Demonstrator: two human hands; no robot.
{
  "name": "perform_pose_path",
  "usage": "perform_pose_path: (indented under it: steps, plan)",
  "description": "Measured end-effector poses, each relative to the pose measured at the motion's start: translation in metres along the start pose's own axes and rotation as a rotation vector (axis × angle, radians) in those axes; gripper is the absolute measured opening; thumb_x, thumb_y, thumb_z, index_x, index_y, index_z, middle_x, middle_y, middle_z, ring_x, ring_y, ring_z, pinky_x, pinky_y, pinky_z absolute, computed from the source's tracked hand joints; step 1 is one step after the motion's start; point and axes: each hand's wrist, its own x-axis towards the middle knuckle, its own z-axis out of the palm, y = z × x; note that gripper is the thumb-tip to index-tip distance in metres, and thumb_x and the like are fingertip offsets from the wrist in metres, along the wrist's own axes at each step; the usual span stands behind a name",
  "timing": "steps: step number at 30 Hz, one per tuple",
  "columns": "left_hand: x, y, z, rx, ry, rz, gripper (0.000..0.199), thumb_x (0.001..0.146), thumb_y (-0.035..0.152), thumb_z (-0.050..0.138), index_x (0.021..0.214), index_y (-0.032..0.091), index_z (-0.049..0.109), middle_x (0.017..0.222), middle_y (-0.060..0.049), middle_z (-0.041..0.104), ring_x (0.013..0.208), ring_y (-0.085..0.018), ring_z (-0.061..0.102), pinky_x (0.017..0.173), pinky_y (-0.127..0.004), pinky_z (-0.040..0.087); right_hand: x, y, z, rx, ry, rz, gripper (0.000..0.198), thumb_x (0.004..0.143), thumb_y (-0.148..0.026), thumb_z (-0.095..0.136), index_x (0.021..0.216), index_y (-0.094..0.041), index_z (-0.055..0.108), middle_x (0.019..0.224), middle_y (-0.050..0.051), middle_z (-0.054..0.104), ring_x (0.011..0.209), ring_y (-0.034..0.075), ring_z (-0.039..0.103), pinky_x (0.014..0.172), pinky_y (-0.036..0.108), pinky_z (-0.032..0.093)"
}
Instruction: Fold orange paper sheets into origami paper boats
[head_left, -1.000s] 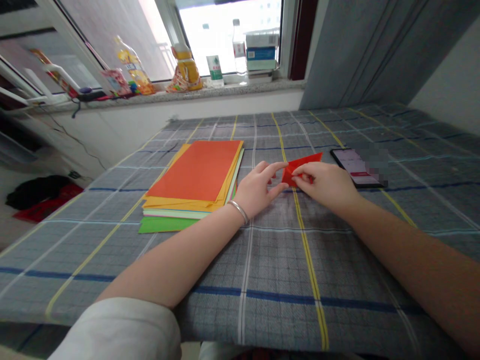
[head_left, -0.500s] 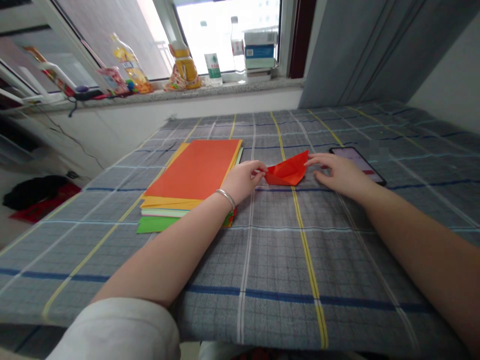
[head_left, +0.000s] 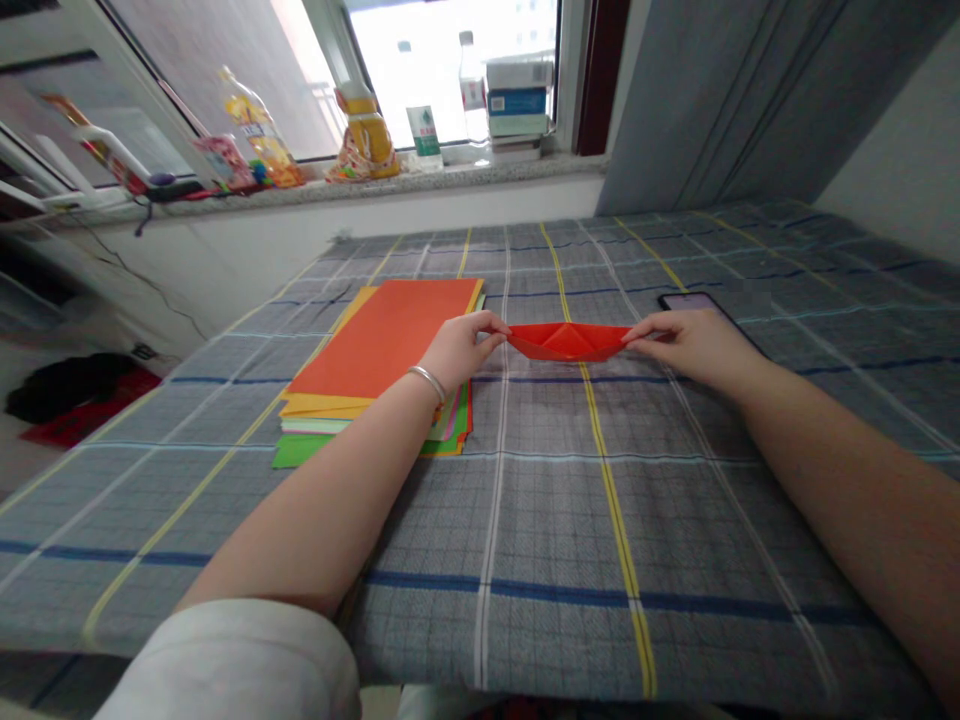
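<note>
A red folded paper boat (head_left: pixel 568 343) stretches lengthwise between my two hands, its raised middle peak showing. My left hand (head_left: pixel 463 347), with a silver bangle at the wrist, pinches the boat's left tip. At the opposite end, my right hand (head_left: pixel 682 343) has its fingertips closed on the right tip. The boat is low over the checked cloth; whether its base touches the cloth I cannot tell. Partly under my left forearm lies a stack of coloured paper (head_left: pixel 390 335), with an orange sheet on top and yellow, white and green edges below.
A phone (head_left: pixel 694 302) lies behind my right hand, partly covered by it. The grey checked cloth (head_left: pixel 570 520) spreads over the table. Bottles, including an orange drink bottle (head_left: pixel 262 135), and stacked boxes (head_left: pixel 517 100) line the windowsill. A grey curtain (head_left: pixel 697 100) hangs at right.
The paper boat has gone from tilted and bunched to level and drawn out long. My left hand moved slightly left, and my right hand closed on the right tip.
</note>
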Motion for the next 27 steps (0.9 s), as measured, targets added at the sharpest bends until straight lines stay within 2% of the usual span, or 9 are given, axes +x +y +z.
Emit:
perform_pose_path:
  steps: [4,8,11,14,16,19,22,27]
  plan:
    - [0.002,-0.003,-0.001,-0.111,-0.043,-0.106,0.011,0.083,0.024,0.065,0.087,0.017,0.071,0.091,-0.004,0.075,0.088,-0.019,0.068,0.086,-0.033,0.053,0.003,0.010,0.002,0.120,-0.013,0.039,0.016,0.076,-0.043,0.071,0.081,-0.029,0.077,0.083,0.003,0.076,0.079,0.025,0.072,0.080,0.044,0.058]
    - [0.001,-0.002,0.001,-0.122,-0.067,-0.087,0.015,0.082,0.025,0.063,0.089,0.017,0.072,0.094,-0.005,0.076,0.093,-0.021,0.069,0.092,-0.036,0.053,0.002,0.010,0.007,0.185,-0.060,0.048,0.017,0.078,-0.040,0.070,0.089,-0.030,0.076,0.088,0.004,0.077,0.083,0.026,0.073,0.085,0.048,0.059]
    - [-0.003,0.000,0.000,-0.162,-0.077,-0.002,0.031,0.083,0.025,0.060,0.110,0.017,0.072,0.116,-0.007,0.075,0.112,-0.023,0.067,0.105,-0.039,0.048,-0.001,0.002,0.008,0.226,-0.061,0.013,0.032,0.077,-0.039,0.071,0.108,-0.031,0.075,0.099,0.004,0.078,0.091,0.027,0.074,0.089,0.048,0.061]
    - [-0.006,0.002,-0.001,-0.253,-0.148,0.101,0.055,0.082,0.021,0.055,0.137,0.019,0.061,0.143,-0.009,0.062,0.136,-0.023,0.055,0.118,-0.040,0.039,-0.004,-0.008,0.006,0.182,-0.066,-0.008,0.047,0.077,-0.037,0.071,0.124,-0.030,0.070,0.105,0.005,0.078,0.093,0.026,0.074,0.088,0.046,0.062]
    - [-0.008,0.003,-0.001,-0.297,-0.188,0.142,0.067,0.080,0.017,0.051,0.147,0.020,0.051,0.148,-0.009,0.057,0.139,-0.022,0.052,0.119,-0.040,0.038,-0.005,-0.011,0.004,0.112,-0.078,-0.013,0.053,0.078,-0.036,0.070,0.131,-0.029,0.067,0.103,0.006,0.078,0.085,0.025,0.074,0.083,0.045,0.063]
    - [-0.010,0.005,-0.001,-0.295,-0.210,0.168,0.074,0.078,0.013,0.047,0.151,0.021,0.043,0.144,-0.010,0.060,0.137,-0.021,0.054,0.116,-0.040,0.042,-0.005,-0.012,0.002,0.085,-0.088,-0.019,0.060,0.078,-0.033,0.069,0.137,-0.029,0.062,0.103,0.006,0.078,0.075,0.023,0.073,0.075,0.042,0.064]
    - [-0.010,0.006,-0.001,-0.267,-0.214,0.180,0.073,0.076,0.011,0.047,0.148,0.021,0.047,0.141,-0.010,0.062,0.137,-0.021,0.054,0.118,-0.042,0.040,-0.005,-0.012,0.001,0.086,-0.068,-0.032,0.056,0.076,-0.034,0.070,0.132,-0.030,0.065,0.107,0.007,0.077,0.074,0.022,0.073,0.072,0.040,0.063]
    - [-0.008,0.004,0.002,-0.232,-0.161,0.146,0.072,0.074,0.007,0.045,0.144,0.019,0.051,0.139,-0.009,0.064,0.133,-0.020,0.057,0.117,-0.041,0.041,-0.003,-0.016,0.001,-0.016,-0.064,-0.075,0.032,0.077,-0.037,0.067,0.106,-0.026,0.075,0.076,0.002,0.074,0.061,0.018,0.064,0.061,0.035,0.055]
